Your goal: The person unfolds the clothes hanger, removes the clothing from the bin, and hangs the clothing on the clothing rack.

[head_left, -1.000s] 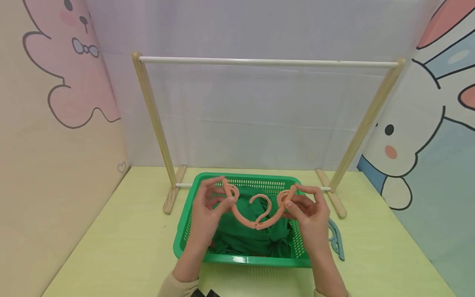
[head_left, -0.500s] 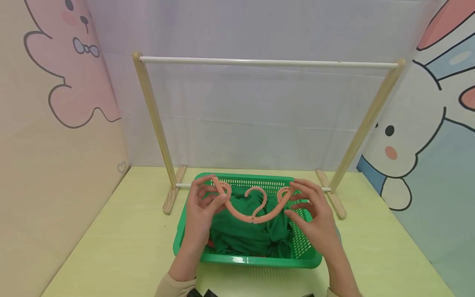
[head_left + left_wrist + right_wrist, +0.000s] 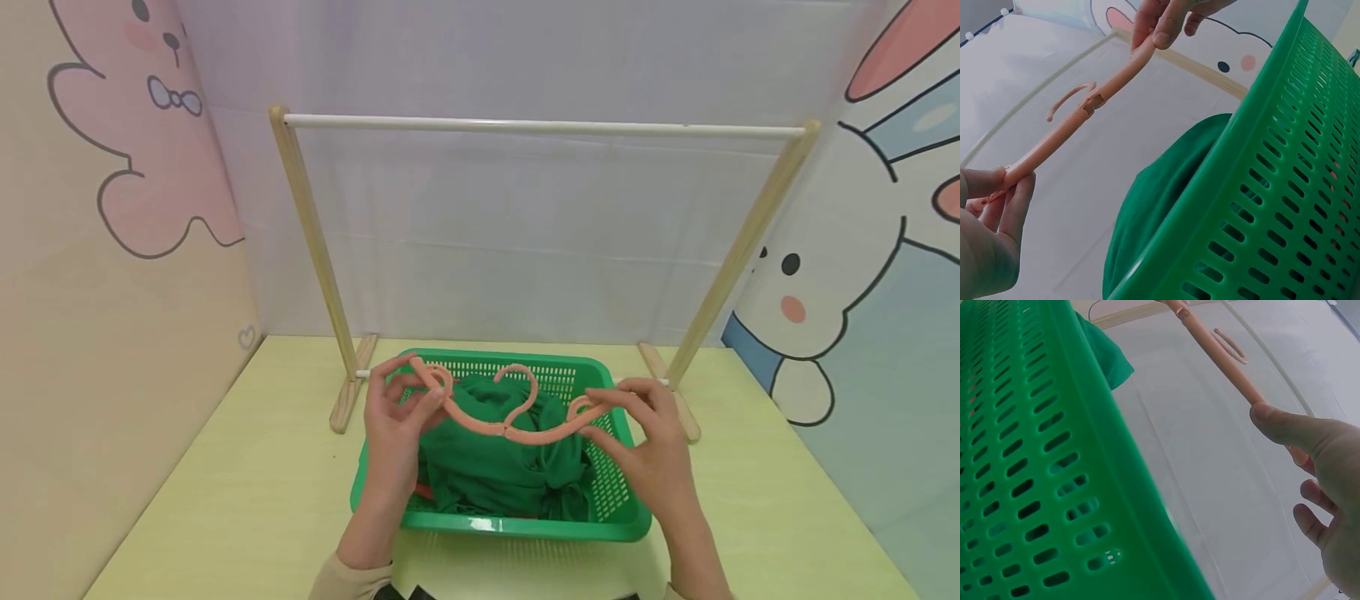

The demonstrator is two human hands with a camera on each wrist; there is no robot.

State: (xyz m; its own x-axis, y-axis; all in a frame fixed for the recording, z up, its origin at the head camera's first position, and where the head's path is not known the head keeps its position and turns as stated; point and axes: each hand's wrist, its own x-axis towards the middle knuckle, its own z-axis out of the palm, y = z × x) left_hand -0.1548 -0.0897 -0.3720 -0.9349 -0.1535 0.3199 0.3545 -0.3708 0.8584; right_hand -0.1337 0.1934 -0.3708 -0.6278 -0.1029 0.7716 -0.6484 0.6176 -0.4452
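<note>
An orange folding clothes hanger (image 3: 480,427) is held up above the green basket, its hook curving up at the middle and its two arms spread wide. My left hand (image 3: 397,425) pinches the left arm between thumb and fingers. On the other side, my right hand (image 3: 651,446) pinches the end of the right arm. In the left wrist view the hanger (image 3: 1054,145) runs almost straight between both hands, with a joint at its centre. Beneath it, green cloth (image 3: 487,475) lies bunched in the basket (image 3: 525,528), with a bit of red showing at the left.
Behind the basket stands a rack with wooden posts (image 3: 311,233) and a white top rail (image 3: 540,127). Its feet rest on the pale yellow table (image 3: 247,483). A white sheet hangs at the back, between side walls with cartoon animals.
The hanger's arms have swung outward from a deep V to a nearly flat line. My hands have moved apart, and the right thumb has come back onto the hanger after lifting off.
</note>
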